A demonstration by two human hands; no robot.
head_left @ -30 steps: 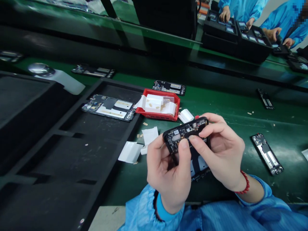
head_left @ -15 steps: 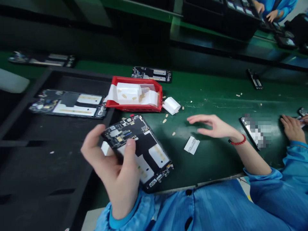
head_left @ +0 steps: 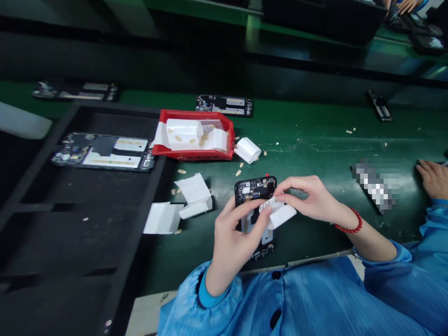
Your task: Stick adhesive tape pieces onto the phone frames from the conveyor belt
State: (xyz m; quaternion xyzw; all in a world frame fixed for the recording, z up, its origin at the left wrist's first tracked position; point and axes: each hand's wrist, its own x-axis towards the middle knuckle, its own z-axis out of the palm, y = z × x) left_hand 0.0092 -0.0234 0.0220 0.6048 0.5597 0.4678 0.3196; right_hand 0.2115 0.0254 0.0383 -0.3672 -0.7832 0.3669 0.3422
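Note:
An opened phone lies upright in front of me with its circuit board and white inner panels showing. Over it, my left hand pinches a small white paper sheet between thumb and fingers. My right hand, a red bead bracelet at its wrist, has its thumb and forefinger closed at the same paper's upper edge. What lies between those fingertips is too small to make out. Part of the phone is hidden behind the left fingers and the paper.
A red bin with white paper stands on the edge of a black tray. Another opened phone lies on that tray. Loose white papers and tan scraps lie on the green bench. A co-worker's hand is at right.
The phone that was in my left hand now lies on the bench. My left hand has moved right and grips the white paper, and my right hand has closed on it too.

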